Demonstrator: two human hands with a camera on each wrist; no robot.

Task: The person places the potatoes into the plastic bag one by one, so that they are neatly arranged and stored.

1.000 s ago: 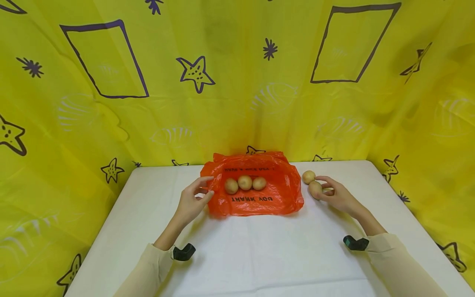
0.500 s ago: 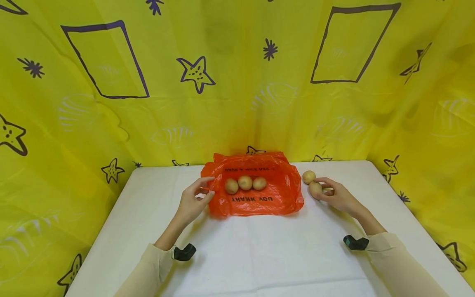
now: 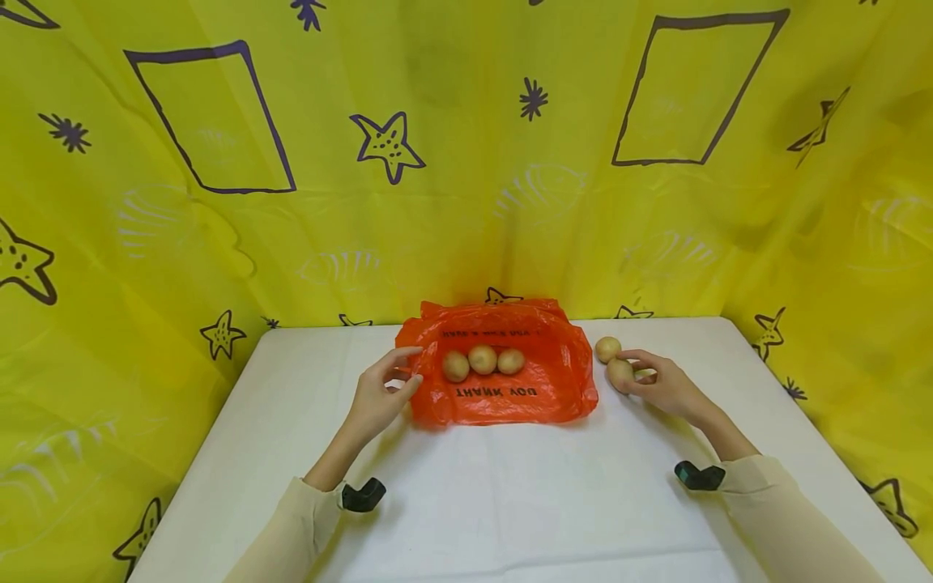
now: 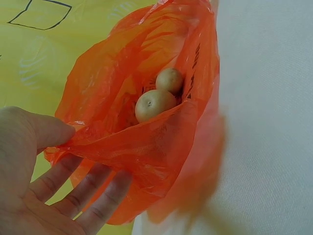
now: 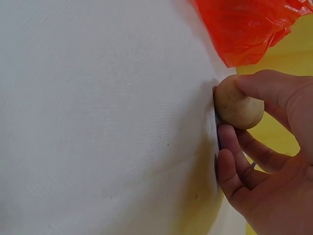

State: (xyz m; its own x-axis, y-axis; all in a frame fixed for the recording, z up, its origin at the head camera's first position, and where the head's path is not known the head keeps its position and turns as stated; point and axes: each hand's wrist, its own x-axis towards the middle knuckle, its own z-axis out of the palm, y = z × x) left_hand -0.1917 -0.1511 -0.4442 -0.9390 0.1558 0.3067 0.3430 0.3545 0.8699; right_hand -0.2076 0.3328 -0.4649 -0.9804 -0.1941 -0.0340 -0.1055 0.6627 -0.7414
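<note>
An orange-red plastic bag (image 3: pixel 554 389) lies with its mouth open at the back middle of the table, black lettering on it. Three potatoes (image 3: pixel 483 359) sit in a row inside; the left wrist view shows only two of them. My left hand (image 3: pixel 375 397) pinches the bag's left rim, thumb on the near side and fingers behind the plastic (image 4: pixel 146 152). Right of the bag, my right hand (image 3: pixel 659 387) grips a potato (image 5: pixel 237 105) between thumb and fingers, low over the tabletop. Another potato (image 3: pixel 608 349) rests just behind it.
A white cloth (image 3: pixel 466 502) covers the table. Yellow patterned curtain (image 3: pixel 452 227) rises right behind its back edge and along both sides. Each wrist wears a small black device (image 3: pixel 700 476) near the sleeve cuff.
</note>
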